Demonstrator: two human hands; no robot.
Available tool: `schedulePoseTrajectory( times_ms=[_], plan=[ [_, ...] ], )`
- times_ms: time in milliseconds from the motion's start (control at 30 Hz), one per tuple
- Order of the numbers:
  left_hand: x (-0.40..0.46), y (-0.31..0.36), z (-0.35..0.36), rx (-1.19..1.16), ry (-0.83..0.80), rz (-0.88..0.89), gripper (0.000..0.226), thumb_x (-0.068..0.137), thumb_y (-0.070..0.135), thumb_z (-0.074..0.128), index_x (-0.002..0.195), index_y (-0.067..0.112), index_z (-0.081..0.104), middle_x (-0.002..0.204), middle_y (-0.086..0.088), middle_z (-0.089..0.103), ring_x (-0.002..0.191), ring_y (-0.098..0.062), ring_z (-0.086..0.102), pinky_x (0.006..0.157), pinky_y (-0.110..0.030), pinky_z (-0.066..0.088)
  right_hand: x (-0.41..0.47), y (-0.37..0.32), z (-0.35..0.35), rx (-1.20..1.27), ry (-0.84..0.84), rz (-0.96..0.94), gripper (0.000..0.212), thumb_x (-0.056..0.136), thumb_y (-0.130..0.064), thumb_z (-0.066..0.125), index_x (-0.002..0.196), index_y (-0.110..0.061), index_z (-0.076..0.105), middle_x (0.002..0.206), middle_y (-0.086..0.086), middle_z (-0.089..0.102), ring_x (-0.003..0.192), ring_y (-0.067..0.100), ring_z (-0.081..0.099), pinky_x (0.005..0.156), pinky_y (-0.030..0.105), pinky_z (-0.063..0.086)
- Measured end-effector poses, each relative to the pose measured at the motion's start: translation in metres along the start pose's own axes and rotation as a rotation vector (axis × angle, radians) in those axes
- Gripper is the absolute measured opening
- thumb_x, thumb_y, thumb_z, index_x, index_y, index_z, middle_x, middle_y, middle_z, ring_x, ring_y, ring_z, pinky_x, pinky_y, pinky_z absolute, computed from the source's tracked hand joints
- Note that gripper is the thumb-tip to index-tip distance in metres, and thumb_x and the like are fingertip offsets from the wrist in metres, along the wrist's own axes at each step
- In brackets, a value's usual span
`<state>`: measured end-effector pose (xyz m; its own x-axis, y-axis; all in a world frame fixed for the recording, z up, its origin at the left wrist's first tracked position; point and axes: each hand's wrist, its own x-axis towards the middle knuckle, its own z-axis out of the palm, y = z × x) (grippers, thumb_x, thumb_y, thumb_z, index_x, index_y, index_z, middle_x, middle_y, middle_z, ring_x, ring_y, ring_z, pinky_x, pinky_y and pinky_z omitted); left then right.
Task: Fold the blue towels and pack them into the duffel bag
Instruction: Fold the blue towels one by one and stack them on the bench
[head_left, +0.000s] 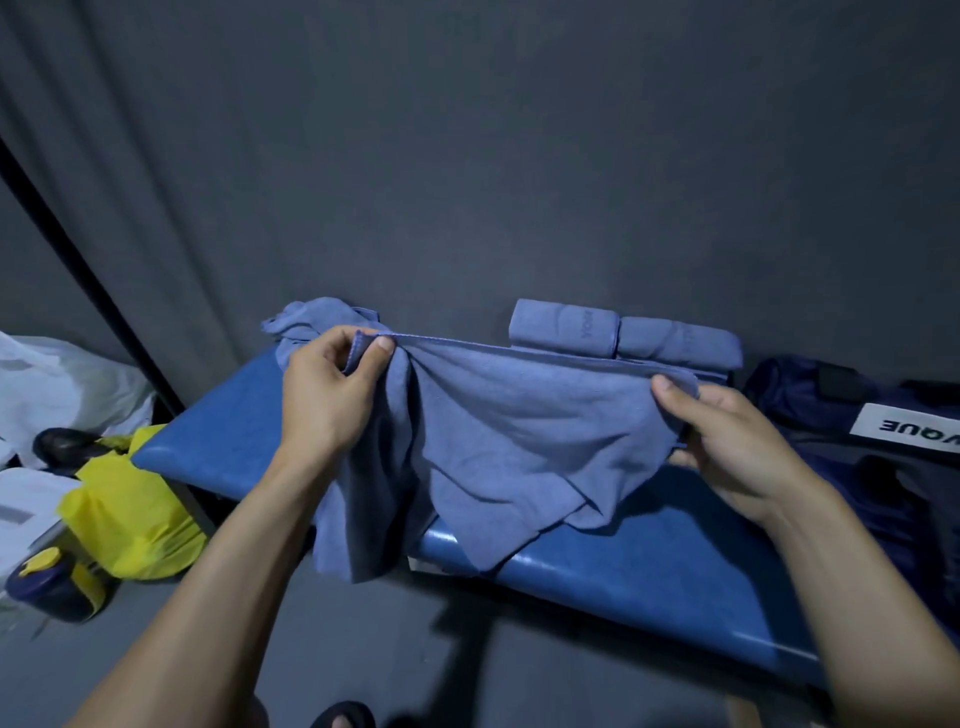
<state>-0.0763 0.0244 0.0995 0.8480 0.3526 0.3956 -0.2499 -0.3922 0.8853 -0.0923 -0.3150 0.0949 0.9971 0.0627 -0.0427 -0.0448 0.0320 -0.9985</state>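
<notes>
Blue towel (498, 431) stretched between both my hands over the bench (649, 561).

My left hand (327, 395) pinches the top-left corner, fingers curled round the hem. My right hand (727, 441) grips the top-right edge, thumb on top. The rest of the cloth hangs down, draped over the bench's near edge. Two rolled towels (623, 335) sit at the back of the bench, a crumpled one (306, 317) back left. Duffel bag (857, 431) is at the right, beside the bench end.

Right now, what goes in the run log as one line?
left hand pinches blue cloth towel | right hand grips other end | two rolled blue towels on blue padded bench
</notes>
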Motion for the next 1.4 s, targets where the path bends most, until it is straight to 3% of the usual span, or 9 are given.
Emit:
schedulePoseTrajectory(
  times_ms=[200,400,633,767,867,1067,1167,1267,1400],
  plan=[
    [-0.003,0.003,0.006,-0.003,-0.05,-0.017,0.012,0.097,0.026,0.068,0.089,0.02,0.074,0.083,0.001,0.075,0.074,-0.006,0.063,0.073,-0.028,0.051,0.007,-0.002,-0.001,0.346,0.083,0.108,0.045,0.1,-0.034,0.058,0.126,0.002,0.065,0.12,0.018,0.072,0.112,0.027,0.07,0.092,0.038,0.059],
    [0.001,-0.011,0.009,-0.003,-0.027,-0.22,0.033,0.09,0.037,0.075,0.075,0.01,0.062,0.061,-0.005,0.056,0.062,-0.012,0.044,0.062,-0.031,0.037,0.017,0.01,0.005,0.426,0.428,0.097,0.034,0.099,-0.011,0.057,0.126,0.006,0.065,0.12,0.02,0.071,0.095,0.025,0.071,0.066,0.029,0.062],
    [-0.028,0.014,0.037,-0.208,-0.391,-0.219,0.034,0.084,0.044,0.076,0.082,0.01,0.073,0.071,-0.004,0.058,0.072,-0.016,0.046,0.072,-0.034,0.036,-0.015,0.0,0.082,-0.134,-0.02,-0.129,0.031,0.1,-0.001,0.054,0.118,-0.023,0.067,0.056,-0.008,0.048,0.046,0.006,0.045,0.042,0.023,0.046],
    [-0.041,0.021,0.048,-0.275,-0.596,-0.199,0.025,0.104,0.021,0.06,0.092,0.004,0.074,0.081,-0.008,0.072,0.072,-0.013,0.062,0.068,-0.024,0.047,-0.023,-0.004,0.097,-0.098,-0.256,-0.084,0.018,0.102,-0.007,0.057,0.118,-0.007,0.063,0.084,0.0,0.072,0.081,0.02,0.074,0.075,0.037,0.062],
    [-0.037,0.02,0.046,-0.327,-0.596,-0.212,0.027,0.105,0.022,0.057,0.097,0.002,0.074,0.091,-0.017,0.073,0.079,-0.024,0.062,0.074,-0.035,0.049,-0.02,-0.005,0.089,-0.078,-0.385,-0.063,0.026,0.103,-0.001,0.05,0.127,-0.007,0.057,0.108,0.007,0.075,0.105,0.025,0.074,0.09,0.042,0.058],
    [-0.035,0.018,0.041,-0.358,-0.522,-0.247,0.022,0.091,0.032,0.072,0.086,0.011,0.078,0.081,-0.015,0.066,0.077,-0.025,0.05,0.07,-0.042,0.035,-0.007,0.006,0.084,-0.48,-0.149,-0.389,0.022,0.105,-0.012,0.051,0.098,-0.012,0.071,0.08,0.002,0.073,0.071,0.017,0.071,0.07,0.03,0.054],
    [-0.036,0.017,0.043,-0.385,-0.485,-0.265,0.016,0.094,0.021,0.073,0.081,0.014,0.079,0.07,-0.003,0.069,0.069,-0.016,0.054,0.061,-0.028,0.039,-0.002,0.006,0.081,-0.633,-0.04,-0.567,0.019,0.101,-0.026,0.06,0.098,-0.021,0.078,0.097,-0.011,0.065,0.095,0.013,0.063,0.084,0.025,0.049],
    [-0.04,0.021,0.044,-0.459,-0.479,-0.274,0.012,0.094,0.015,0.072,0.086,0.008,0.077,0.072,0.0,0.073,0.064,-0.009,0.062,0.056,-0.018,0.045,-0.004,0.0,0.086,-0.529,-0.07,-0.583,0.014,0.099,-0.02,0.066,0.102,-0.022,0.08,0.104,-0.015,0.071,0.105,0.01,0.066,0.092,0.025,0.051],
    [-0.045,0.025,0.045,-0.528,-0.477,-0.298,0.016,0.091,0.017,0.074,0.093,0.001,0.076,0.081,-0.006,0.076,0.073,-0.012,0.068,0.065,-0.02,0.051,-0.008,-0.002,0.095,-0.349,-0.002,-0.503,0.005,0.092,-0.02,0.074,0.087,-0.019,0.075,0.068,0.003,0.07,0.066,0.011,0.062,0.067,0.035,0.05]
  ],
)
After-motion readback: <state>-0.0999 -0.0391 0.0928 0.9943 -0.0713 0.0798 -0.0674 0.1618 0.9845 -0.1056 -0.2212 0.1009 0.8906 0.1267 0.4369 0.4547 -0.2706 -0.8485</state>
